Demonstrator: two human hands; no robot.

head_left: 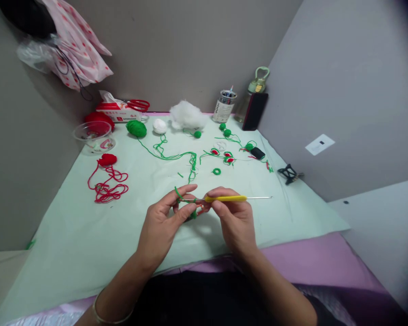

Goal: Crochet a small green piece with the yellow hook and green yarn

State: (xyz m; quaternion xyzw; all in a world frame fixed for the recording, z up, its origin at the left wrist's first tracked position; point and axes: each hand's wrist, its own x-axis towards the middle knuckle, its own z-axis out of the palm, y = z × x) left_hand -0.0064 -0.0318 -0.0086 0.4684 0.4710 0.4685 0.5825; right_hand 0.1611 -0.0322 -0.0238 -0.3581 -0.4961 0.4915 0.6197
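Note:
My right hand (236, 217) is closed around a crochet hook with a yellow handle (226, 198); one thin metal end points right, the other reaches left to my left hand. My left hand (165, 217) pinches a small piece of green and red crochet (194, 213) between thumb and fingers. A strand of green yarn (177, 193) loops over my left index finger. The hook's left tip lies at the green stitches by that finger; whether it is through a loop is too small to tell. My fingers partly cover the piece.
Behind my hands lie a green yarn ball (136, 129), a white yarn ball (159, 126), white stuffing (187, 115) and a small green ring (216, 171). Tangled red yarn (110, 188) is at left, near a clear tub (94, 136). A black claw clip (290, 174) sits right.

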